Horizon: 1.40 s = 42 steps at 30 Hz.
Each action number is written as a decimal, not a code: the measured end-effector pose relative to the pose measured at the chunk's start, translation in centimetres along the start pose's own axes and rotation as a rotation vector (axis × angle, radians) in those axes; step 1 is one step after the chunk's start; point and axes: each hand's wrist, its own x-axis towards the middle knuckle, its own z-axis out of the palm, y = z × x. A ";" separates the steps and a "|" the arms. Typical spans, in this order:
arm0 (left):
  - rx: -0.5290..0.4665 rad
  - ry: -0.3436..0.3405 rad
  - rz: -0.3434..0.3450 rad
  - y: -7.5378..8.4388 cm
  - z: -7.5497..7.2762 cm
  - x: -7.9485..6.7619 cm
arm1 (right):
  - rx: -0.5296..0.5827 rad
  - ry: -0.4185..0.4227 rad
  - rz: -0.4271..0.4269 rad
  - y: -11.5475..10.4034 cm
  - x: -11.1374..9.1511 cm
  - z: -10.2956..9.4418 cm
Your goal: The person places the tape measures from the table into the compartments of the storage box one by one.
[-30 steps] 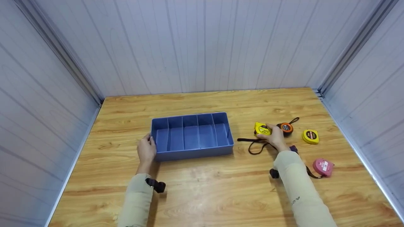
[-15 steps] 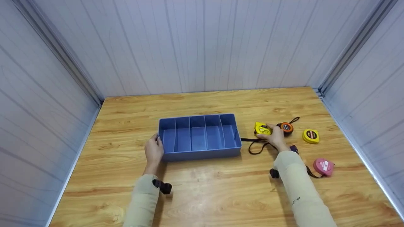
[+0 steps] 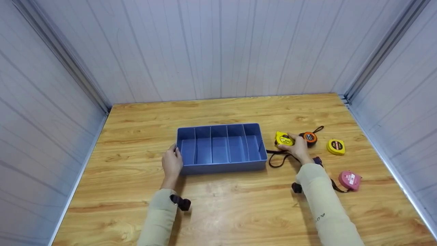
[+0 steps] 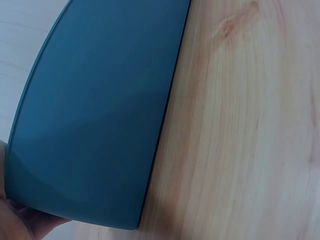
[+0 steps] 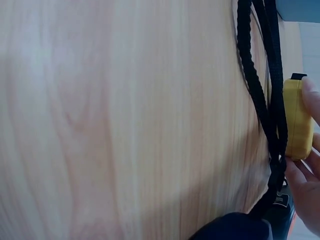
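Observation:
A blue compartment box [image 3: 223, 168] with several upright dividers stands on the wooden table, its compartments bare. My left hand [image 3: 171, 163] grips the box's left end, with the thumb over the rim. In the left wrist view the box's long side wall [image 4: 100, 110] fills much of the picture, and fingers [image 4: 12, 222] wrap its corner. To the right of the box, my right hand [image 3: 297, 148] holds a yellow tape measure [image 3: 282, 139] between thumb and fingers. The right wrist view shows this yellow tape measure [image 5: 298, 120] edge-on, beside black wrist straps [image 5: 260, 95].
An orange and black tape measure [image 3: 310, 138] lies just behind the right hand. Farther right are another yellow tape measure [image 3: 336, 147] and a pink one [image 3: 350, 180]. A dark thing [image 3: 317, 160] is partly hidden by the right wrist. Panel walls [image 3: 218, 51] enclose the table.
My left hand has slid the blue box to the right, and its right end now covers part of the black strap. The right hand has stayed in place on the yellow tape measure.

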 end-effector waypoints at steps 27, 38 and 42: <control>-0.005 0.005 -0.018 0.9 1.1 -0.6 | 0.006 0.022 -0.034 0.4 0.1 0.0; -0.035 0.016 -0.042 0.7 1.1 -0.7 | -0.006 0.033 -0.035 0.3 -0.2 0.2; -0.037 0.029 -0.030 0.7 1.1 -0.7 | -0.013 0.054 -0.035 0.3 -0.1 0.3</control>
